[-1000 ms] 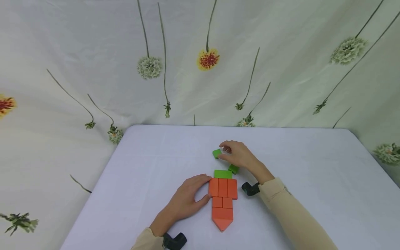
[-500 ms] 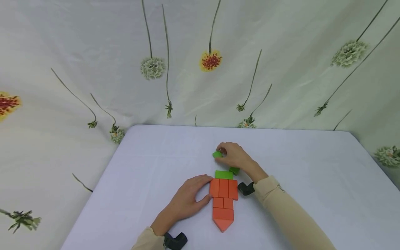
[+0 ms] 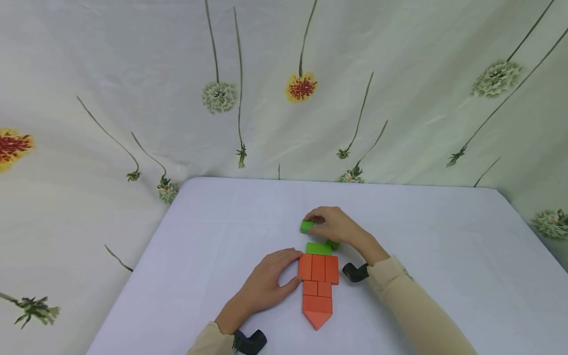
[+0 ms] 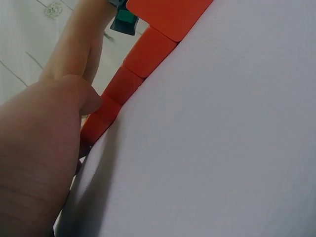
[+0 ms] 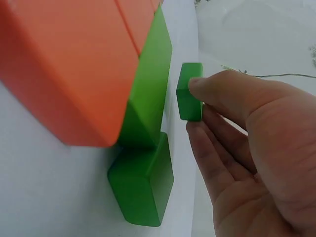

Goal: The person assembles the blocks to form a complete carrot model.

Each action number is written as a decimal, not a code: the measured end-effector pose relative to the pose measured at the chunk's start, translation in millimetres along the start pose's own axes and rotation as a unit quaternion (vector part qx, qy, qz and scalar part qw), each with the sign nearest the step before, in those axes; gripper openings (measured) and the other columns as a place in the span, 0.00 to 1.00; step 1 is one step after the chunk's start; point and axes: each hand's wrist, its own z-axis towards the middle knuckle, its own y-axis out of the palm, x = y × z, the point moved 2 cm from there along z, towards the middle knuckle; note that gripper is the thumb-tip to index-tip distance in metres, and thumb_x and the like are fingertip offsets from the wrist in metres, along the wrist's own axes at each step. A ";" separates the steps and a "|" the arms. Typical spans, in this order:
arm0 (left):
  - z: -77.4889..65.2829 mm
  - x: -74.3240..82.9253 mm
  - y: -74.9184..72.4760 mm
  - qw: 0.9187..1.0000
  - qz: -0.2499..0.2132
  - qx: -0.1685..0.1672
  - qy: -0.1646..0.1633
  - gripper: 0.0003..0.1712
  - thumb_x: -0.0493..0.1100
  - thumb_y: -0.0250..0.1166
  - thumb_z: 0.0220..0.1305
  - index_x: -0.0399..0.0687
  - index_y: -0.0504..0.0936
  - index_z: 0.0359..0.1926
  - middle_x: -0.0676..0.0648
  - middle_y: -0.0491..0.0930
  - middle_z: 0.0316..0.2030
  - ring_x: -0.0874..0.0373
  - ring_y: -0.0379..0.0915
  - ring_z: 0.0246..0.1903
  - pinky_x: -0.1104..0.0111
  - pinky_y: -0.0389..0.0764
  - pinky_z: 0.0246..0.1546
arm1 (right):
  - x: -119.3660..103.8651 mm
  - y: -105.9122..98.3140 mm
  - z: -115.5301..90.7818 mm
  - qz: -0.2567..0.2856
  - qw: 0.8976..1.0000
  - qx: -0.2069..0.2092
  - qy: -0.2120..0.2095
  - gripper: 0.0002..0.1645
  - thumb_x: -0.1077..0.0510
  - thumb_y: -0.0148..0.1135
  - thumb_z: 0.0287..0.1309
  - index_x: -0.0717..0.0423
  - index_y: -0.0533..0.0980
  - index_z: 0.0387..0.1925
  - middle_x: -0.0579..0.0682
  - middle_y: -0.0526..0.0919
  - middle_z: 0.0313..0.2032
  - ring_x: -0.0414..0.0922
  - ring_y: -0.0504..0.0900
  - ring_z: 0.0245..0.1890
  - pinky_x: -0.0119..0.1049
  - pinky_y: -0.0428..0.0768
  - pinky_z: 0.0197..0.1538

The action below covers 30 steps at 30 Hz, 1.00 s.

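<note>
Between thumb and fingers, my right hand (image 3: 335,227) pinches a small green block (image 5: 189,91), held beyond the other blocks. A longer green block (image 3: 318,248) lies flat against the far end of a row of orange blocks (image 3: 318,268). Close to its right end sits another small green block (image 5: 143,180), partly under my right hand in the head view. My left hand (image 3: 268,281) rests on the table along the left side of the orange blocks, its thumb and fingertips touching them. The near end of the orange shape is a pointed block (image 3: 317,319).
All the blocks lie on a white-covered table (image 3: 222,217). Behind it hangs a pale cloth (image 3: 262,123) printed with flowers and stems. A black wrist mount (image 3: 355,272) sits by the right sleeve, and another black mount (image 3: 250,342) by the left.
My right thumb and fingers have closed on the far green block. Hand and block have come slightly nearer to the longer green block, and the block has turned. My left hand stays in place.
</note>
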 end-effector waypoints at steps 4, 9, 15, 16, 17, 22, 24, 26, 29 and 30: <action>0.6 -0.4 0.5 1.000 0.001 0.000 0.002 0.31 0.51 0.69 0.68 0.49 0.76 0.69 0.51 0.78 0.66 0.55 0.70 0.70 0.56 0.73 0.71 | 0.2 0.3 -4.1 0.016 0.999 -0.026 -0.020 0.19 0.58 0.65 0.67 0.52 0.82 0.58 0.49 0.85 0.56 0.49 0.82 0.58 0.47 0.81 0.64; 1.5 -0.1 0.5 1.000 -0.001 -0.002 0.002 0.31 0.51 0.68 0.68 0.50 0.75 0.70 0.51 0.78 0.67 0.55 0.69 0.71 0.55 0.72 0.71 | 0.0 -1.1 -9.6 0.016 0.997 -0.048 -0.058 0.17 0.59 0.65 0.68 0.52 0.83 0.57 0.48 0.86 0.55 0.50 0.83 0.59 0.47 0.81 0.64; 2.4 0.1 1.0 1.000 -0.006 0.000 0.007 0.31 0.51 0.68 0.68 0.50 0.75 0.70 0.52 0.78 0.66 0.55 0.69 0.70 0.55 0.72 0.71 | 1.8 -0.3 -10.9 0.012 0.995 -0.053 -0.080 0.16 0.61 0.64 0.69 0.51 0.84 0.56 0.47 0.86 0.56 0.49 0.82 0.60 0.47 0.80 0.65; 2.5 0.2 1.2 1.000 -0.006 0.000 0.008 0.31 0.51 0.69 0.68 0.50 0.75 0.70 0.52 0.78 0.66 0.55 0.69 0.70 0.55 0.72 0.71 | 2.1 0.1 -10.8 0.010 0.995 -0.055 -0.082 0.16 0.61 0.64 0.69 0.51 0.84 0.56 0.47 0.86 0.56 0.49 0.82 0.59 0.47 0.80 0.65; 2.5 0.3 1.4 1.000 -0.007 0.001 0.009 0.31 0.51 0.69 0.68 0.50 0.75 0.70 0.52 0.78 0.66 0.55 0.69 0.70 0.55 0.73 0.71 | 2.4 0.4 -10.8 0.007 0.995 -0.057 -0.084 0.16 0.62 0.64 0.69 0.51 0.84 0.56 0.47 0.87 0.56 0.48 0.82 0.59 0.47 0.81 0.64; 3.3 1.1 2.4 1.000 -0.007 0.001 0.013 0.31 0.51 0.69 0.68 0.50 0.75 0.70 0.52 0.78 0.66 0.55 0.70 0.70 0.55 0.73 0.71 | 2.5 0.7 -12.1 0.002 0.994 -0.067 -0.088 0.16 0.63 0.63 0.70 0.51 0.84 0.55 0.47 0.87 0.56 0.47 0.82 0.58 0.45 0.81 0.63; 3.8 1.2 2.4 1.000 -0.007 0.001 0.014 0.31 0.51 0.68 0.69 0.50 0.75 0.70 0.52 0.78 0.66 0.55 0.70 0.70 0.55 0.73 0.71 | 2.1 -0.2 -13.2 0.006 0.994 -0.064 -0.085 0.16 0.63 0.63 0.70 0.51 0.84 0.56 0.47 0.86 0.57 0.48 0.82 0.60 0.46 0.81 0.64; 4.4 1.5 2.2 1.000 -0.005 0.001 0.017 0.31 0.51 0.69 0.68 0.50 0.75 0.70 0.51 0.78 0.66 0.55 0.70 0.70 0.54 0.73 0.70 | 2.0 -1.5 -14.7 0.016 0.995 -0.058 -0.079 0.17 0.62 0.62 0.70 0.51 0.83 0.57 0.48 0.85 0.58 0.50 0.81 0.61 0.48 0.80 0.66; 4.7 1.6 2.3 1.000 0.001 0.003 0.020 0.31 0.50 0.69 0.68 0.49 0.75 0.69 0.51 0.78 0.66 0.54 0.70 0.69 0.54 0.74 0.70 | 3.5 -3.6 -18.2 0.026 0.996 -0.038 -0.079 0.18 0.62 0.60 0.71 0.53 0.82 0.59 0.51 0.84 0.60 0.52 0.81 0.62 0.49 0.80 0.66; 4.5 1.7 2.3 1.000 0.003 0.004 0.021 0.31 0.50 0.69 0.68 0.49 0.75 0.69 0.50 0.78 0.66 0.54 0.71 0.69 0.54 0.75 0.69 | 4.2 -4.6 -20.1 0.029 0.996 -0.029 -0.080 0.18 0.62 0.60 0.71 0.54 0.82 0.59 0.51 0.84 0.60 0.52 0.82 0.61 0.49 0.80 0.66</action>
